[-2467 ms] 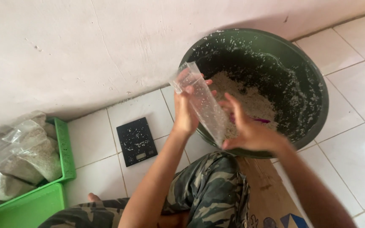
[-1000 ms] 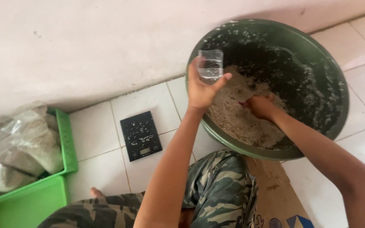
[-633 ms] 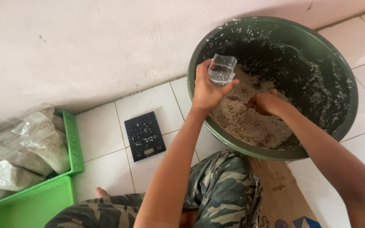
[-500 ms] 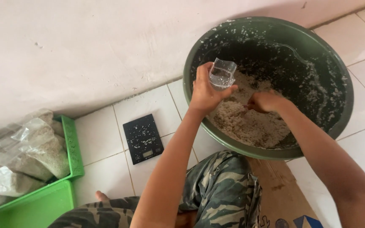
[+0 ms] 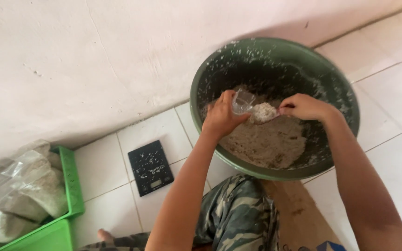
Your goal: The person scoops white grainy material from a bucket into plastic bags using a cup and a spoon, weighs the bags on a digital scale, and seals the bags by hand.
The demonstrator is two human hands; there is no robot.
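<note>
- Plastic bag, small and clear, is in my left hand; my fingers are closed around its neck and hold the mouth open, sideways, above the mix inside the basin.
- Near me I see my knee in camouflage trousers and a brown mat on the white tiled floor.
- At my left on the floor lie a black kitchen scale and a green crate with filled clear bags in it, well apart from my hands.
- My right hand is closed on a small scoop; I see only its load, a heap of the pale grainy mix, touching the bag's mouth.
- I judge the step in hand is the filling of the bag, and it is only begun: the bag looks almost empty.
- The next move, I think, calls for tipping the load in slowly while the left hand keeps the mouth wide, or grains fall back.
- Farther, the green basin stands against the pinkish wall, with mix on its bottom and grains stuck to its dark inner side.
</note>
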